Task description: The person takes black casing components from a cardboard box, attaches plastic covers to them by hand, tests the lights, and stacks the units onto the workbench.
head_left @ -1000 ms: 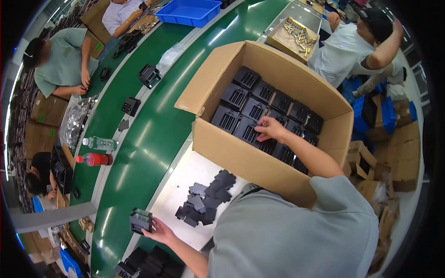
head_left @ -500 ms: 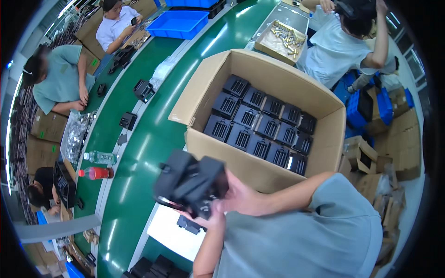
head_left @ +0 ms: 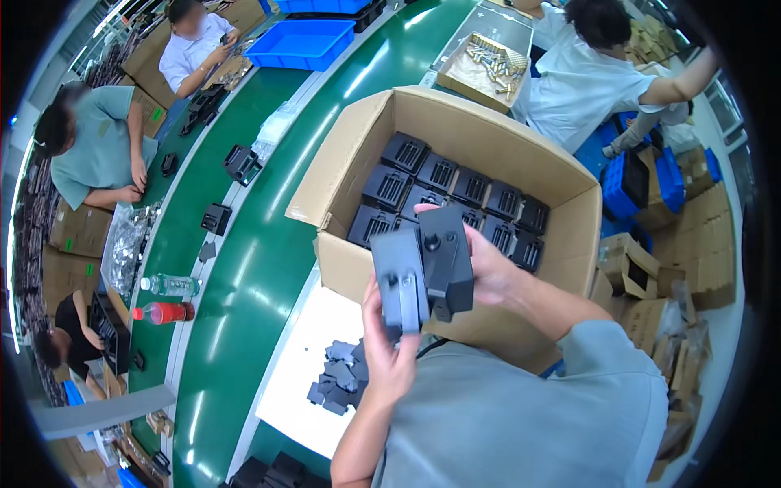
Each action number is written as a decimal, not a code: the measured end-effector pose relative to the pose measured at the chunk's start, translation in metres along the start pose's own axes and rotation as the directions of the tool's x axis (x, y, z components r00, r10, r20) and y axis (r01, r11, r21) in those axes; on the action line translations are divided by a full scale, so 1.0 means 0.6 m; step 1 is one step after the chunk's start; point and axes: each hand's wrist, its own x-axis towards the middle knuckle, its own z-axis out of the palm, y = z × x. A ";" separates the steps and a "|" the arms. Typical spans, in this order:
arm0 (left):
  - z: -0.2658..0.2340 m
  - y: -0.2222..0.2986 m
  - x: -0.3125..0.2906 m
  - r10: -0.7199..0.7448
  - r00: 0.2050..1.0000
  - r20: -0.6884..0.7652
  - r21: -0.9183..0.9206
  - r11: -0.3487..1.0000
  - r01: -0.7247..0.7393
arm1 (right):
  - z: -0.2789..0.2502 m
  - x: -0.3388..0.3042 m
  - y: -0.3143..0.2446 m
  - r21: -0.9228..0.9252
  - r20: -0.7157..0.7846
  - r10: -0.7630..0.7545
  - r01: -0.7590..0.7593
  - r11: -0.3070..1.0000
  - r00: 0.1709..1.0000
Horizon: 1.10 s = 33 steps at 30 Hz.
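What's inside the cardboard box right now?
The box holds rows of black ribbed housings packed side by side. The held parts and right hand cover its near corner; any lower layers are hidden.

Looks like we're on a factory assembly line: long green conveyor belt [head_left: 244,268], workers seated alongside, cardboard box [head_left: 455,138] packed with identical black plastic parts [head_left: 439,175].

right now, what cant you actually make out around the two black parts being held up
All in the head view:
- Left hand: its fingertips sit behind the left black part.
- Right hand: its fingers are hidden behind the right black part.
- Cardboard box: the held parts cover its nearest row of black units.
- Pile of small dark pieces: partly behind the left forearm, too small to count.
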 end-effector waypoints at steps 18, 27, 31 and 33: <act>-0.039 -0.008 0.005 0.039 0.978 0.207 0.261 0.961 -0.093 | -0.332 0.174 -0.062 -0.765 -0.379 0.140 -0.395 0.509 0.915; -0.124 -0.079 -0.080 -0.087 0.990 -0.109 0.108 0.989 0.099 | -0.340 0.223 -0.122 -0.998 0.016 0.144 0.024 -0.058 0.989; -0.158 -0.118 -0.131 -0.246 0.906 -0.345 -0.060 0.969 0.241 | -0.335 0.243 -0.172 -0.954 -0.089 0.207 -0.023 -0.299 0.974; -0.176 -0.136 -0.160 -0.303 0.851 -0.429 -0.058 0.949 0.309 | -0.305 0.273 -0.162 -0.890 -0.189 0.312 -0.029 -0.454 0.931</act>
